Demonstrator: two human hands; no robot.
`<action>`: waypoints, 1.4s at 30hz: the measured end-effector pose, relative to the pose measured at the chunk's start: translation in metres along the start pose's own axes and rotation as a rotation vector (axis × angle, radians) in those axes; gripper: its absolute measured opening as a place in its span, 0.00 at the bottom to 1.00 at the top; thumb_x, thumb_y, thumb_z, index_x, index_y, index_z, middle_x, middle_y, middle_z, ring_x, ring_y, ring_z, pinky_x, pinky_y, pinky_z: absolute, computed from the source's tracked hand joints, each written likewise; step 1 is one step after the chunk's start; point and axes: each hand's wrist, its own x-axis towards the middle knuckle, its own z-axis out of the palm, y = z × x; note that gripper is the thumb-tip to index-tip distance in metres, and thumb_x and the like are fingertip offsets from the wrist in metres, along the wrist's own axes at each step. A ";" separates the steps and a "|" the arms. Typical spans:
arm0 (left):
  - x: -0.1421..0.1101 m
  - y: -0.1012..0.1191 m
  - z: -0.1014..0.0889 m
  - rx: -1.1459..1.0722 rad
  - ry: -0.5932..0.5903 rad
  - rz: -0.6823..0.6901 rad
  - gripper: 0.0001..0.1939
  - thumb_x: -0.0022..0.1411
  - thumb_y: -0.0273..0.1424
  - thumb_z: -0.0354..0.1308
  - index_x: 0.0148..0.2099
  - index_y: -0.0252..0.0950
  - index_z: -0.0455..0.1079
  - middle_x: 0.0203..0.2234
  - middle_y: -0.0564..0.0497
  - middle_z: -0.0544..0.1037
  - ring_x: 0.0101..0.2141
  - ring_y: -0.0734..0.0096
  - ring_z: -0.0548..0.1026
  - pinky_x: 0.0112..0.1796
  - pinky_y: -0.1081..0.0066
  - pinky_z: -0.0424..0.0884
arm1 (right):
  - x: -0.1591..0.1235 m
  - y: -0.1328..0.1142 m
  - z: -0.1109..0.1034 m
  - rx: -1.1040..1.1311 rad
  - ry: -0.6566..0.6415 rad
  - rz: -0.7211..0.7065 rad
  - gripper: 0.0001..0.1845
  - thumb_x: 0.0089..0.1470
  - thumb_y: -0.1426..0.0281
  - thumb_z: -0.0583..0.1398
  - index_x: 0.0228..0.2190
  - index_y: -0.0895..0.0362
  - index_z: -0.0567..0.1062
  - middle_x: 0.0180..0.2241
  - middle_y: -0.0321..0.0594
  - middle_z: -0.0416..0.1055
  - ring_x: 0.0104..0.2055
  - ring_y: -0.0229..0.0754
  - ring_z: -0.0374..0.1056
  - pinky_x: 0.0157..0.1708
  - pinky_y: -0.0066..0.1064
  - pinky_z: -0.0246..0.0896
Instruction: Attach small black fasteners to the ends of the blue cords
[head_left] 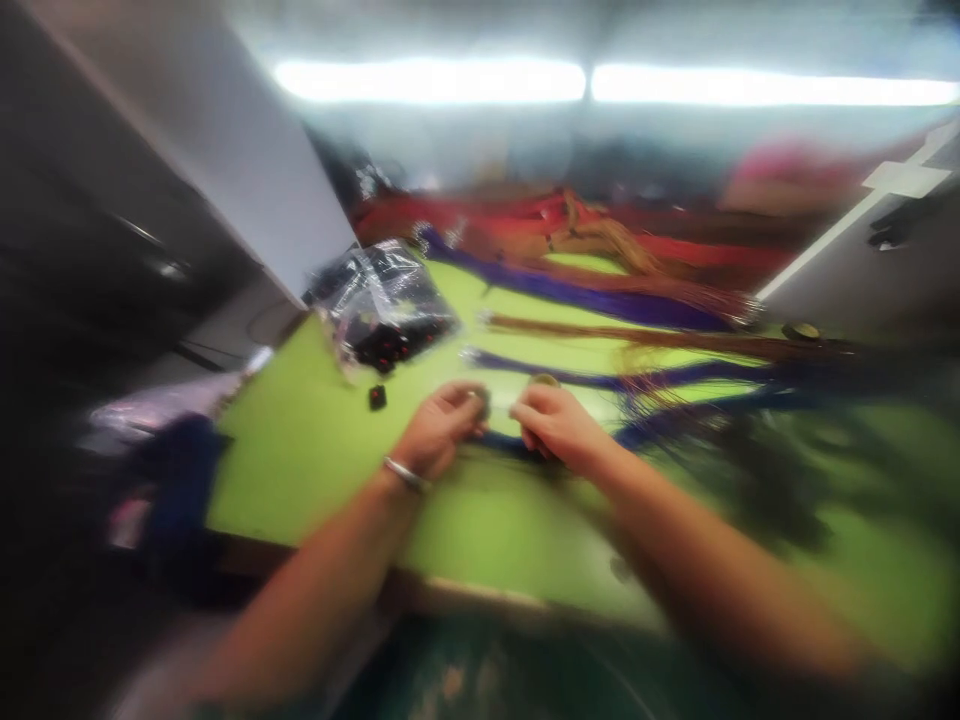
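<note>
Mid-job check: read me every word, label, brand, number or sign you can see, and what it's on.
None can be read.
Clear plastic bag: glare and blur; no print can be made out.
White patch at upper right: no marks can be made out.
Black piece near the bag: too small to tell.
Small dark piece at the left hand's fingertips: too blurred to tell.

lights (431, 80): two bright tubes | tabletop (281, 460): green | side panel (247, 140): grey
</note>
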 end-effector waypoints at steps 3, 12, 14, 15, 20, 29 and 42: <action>0.001 0.003 -0.006 0.056 -0.009 -0.036 0.19 0.45 0.33 0.68 0.40 0.32 0.70 0.27 0.51 0.73 0.22 0.79 0.71 0.24 0.77 0.65 | 0.002 -0.005 -0.010 -0.312 0.040 -0.137 0.15 0.54 0.66 0.52 0.20 0.58 0.68 0.20 0.35 0.69 0.21 0.32 0.60 0.23 0.23 0.51; -0.007 0.002 -0.009 0.247 -0.236 -0.220 0.17 0.49 0.35 0.65 0.41 0.32 0.71 0.22 0.50 0.73 0.21 0.76 0.72 0.21 0.78 0.64 | 0.070 -0.028 -0.018 -0.988 0.009 -0.100 0.09 0.51 0.71 0.56 0.30 0.56 0.76 0.30 0.42 0.74 0.29 0.38 0.65 0.26 0.27 0.50; -0.007 0.000 -0.008 0.248 -0.247 -0.218 0.17 0.49 0.35 0.65 0.41 0.33 0.71 0.21 0.51 0.73 0.20 0.76 0.72 0.21 0.78 0.65 | 0.087 -0.022 -0.009 -1.039 0.048 -0.077 0.09 0.51 0.69 0.56 0.33 0.57 0.76 0.33 0.44 0.74 0.31 0.40 0.66 0.28 0.27 0.52; -0.007 -0.001 -0.008 0.241 -0.248 -0.215 0.17 0.49 0.35 0.65 0.41 0.33 0.70 0.21 0.51 0.73 0.20 0.76 0.72 0.21 0.78 0.64 | 0.094 -0.018 -0.005 -1.057 0.072 -0.067 0.10 0.52 0.69 0.56 0.34 0.57 0.76 0.34 0.45 0.74 0.32 0.40 0.67 0.29 0.28 0.54; -0.006 0.000 -0.007 0.221 -0.260 -0.188 0.16 0.49 0.34 0.65 0.40 0.32 0.71 0.19 0.51 0.73 0.19 0.77 0.72 0.21 0.78 0.65 | 0.109 -0.001 -0.003 -1.070 0.097 -0.058 0.13 0.55 0.68 0.53 0.36 0.58 0.76 0.36 0.47 0.74 0.36 0.41 0.67 0.32 0.28 0.56; -0.007 0.000 -0.005 0.238 -0.234 -0.173 0.16 0.50 0.35 0.64 0.40 0.32 0.71 0.21 0.51 0.73 0.21 0.76 0.72 0.22 0.77 0.65 | 0.108 -0.006 -0.007 -1.049 0.054 -0.265 0.13 0.56 0.67 0.52 0.33 0.57 0.75 0.36 0.44 0.72 0.35 0.40 0.65 0.31 0.28 0.53; -0.007 -0.001 -0.006 0.283 -0.265 -0.149 0.16 0.51 0.36 0.63 0.41 0.33 0.70 0.21 0.52 0.72 0.21 0.75 0.72 0.22 0.76 0.65 | 0.121 -0.007 0.019 -1.069 0.014 -0.225 0.11 0.54 0.73 0.53 0.37 0.62 0.73 0.37 0.51 0.71 0.37 0.42 0.67 0.33 0.28 0.56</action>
